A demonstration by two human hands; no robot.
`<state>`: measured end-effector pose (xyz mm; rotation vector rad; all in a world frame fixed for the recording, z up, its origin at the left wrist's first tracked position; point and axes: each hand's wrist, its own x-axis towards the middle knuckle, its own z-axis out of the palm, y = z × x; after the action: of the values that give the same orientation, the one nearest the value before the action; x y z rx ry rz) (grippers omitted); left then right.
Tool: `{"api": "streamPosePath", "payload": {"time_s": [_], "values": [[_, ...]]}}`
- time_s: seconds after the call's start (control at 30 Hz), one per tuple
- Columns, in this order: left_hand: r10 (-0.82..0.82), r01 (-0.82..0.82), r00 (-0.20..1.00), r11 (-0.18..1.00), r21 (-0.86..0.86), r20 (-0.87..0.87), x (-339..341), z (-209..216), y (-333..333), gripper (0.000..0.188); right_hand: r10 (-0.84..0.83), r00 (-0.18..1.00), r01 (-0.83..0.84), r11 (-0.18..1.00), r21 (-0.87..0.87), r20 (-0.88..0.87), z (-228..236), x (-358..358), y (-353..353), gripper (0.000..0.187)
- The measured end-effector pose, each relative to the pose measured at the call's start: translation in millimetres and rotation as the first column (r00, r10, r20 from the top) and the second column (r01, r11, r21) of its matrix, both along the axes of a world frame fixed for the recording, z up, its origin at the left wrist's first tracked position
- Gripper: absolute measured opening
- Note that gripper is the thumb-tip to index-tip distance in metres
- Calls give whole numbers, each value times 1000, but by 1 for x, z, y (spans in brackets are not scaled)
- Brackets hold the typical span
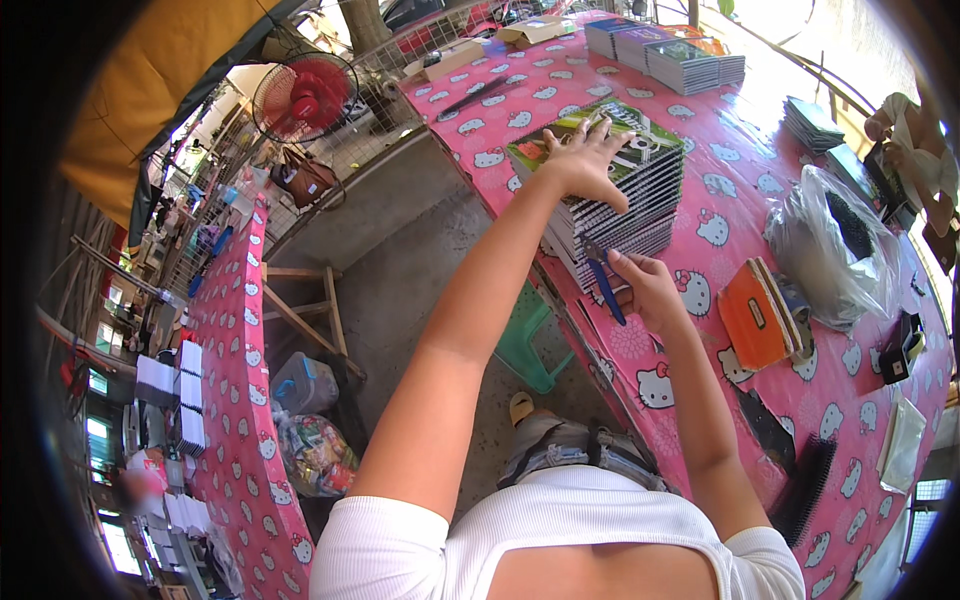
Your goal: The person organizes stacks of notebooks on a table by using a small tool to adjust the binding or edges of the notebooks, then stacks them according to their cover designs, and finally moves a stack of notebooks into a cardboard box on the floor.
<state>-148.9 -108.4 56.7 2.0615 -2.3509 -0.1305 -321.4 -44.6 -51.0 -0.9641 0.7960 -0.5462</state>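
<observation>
A tall stack of spiral-bound notebooks (645,205) with green covers stands near the edge of the pink table. My left hand (583,166) lies on the top cover, its fingers spread. In my right hand (645,287) is a pair of blue-handled pliers (606,287). Their dark jaws point up at the coiled spines on the near side of the stack; whether they touch a coil I cannot tell.
On the pink patterned table (655,385) lie an orange pouch (753,318), a clear plastic bag (835,250) with black coils and, at the back, more notebook stacks (665,55). A green stool (535,345) is below the edge. A red fan (305,97) stands far left.
</observation>
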Motion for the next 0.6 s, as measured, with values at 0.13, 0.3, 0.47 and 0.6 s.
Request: {"api": "streamPosePath", "payload": {"time_s": [0.13,0.3,0.47,0.6], "values": [[-2,2,1000,1000,0,8,-1,0,-2,115,-485,862,97,439,-893,-144,-18,6,21,42],[3,-3,1000,1000,-14,8,1,-2,-1,115,-672,740,-63,-89,-994,14,-17,12,20,46],[-14,13,1000,999,-31,-7,-1,-1,-3,115,-194,963,67,843,-535,-185,-24,7,7,48],[-5,5,1000,1000,-16,-4,1,-2,-2,114,-41,999,40,999,-32,-16,-11,1,5,46]]}}
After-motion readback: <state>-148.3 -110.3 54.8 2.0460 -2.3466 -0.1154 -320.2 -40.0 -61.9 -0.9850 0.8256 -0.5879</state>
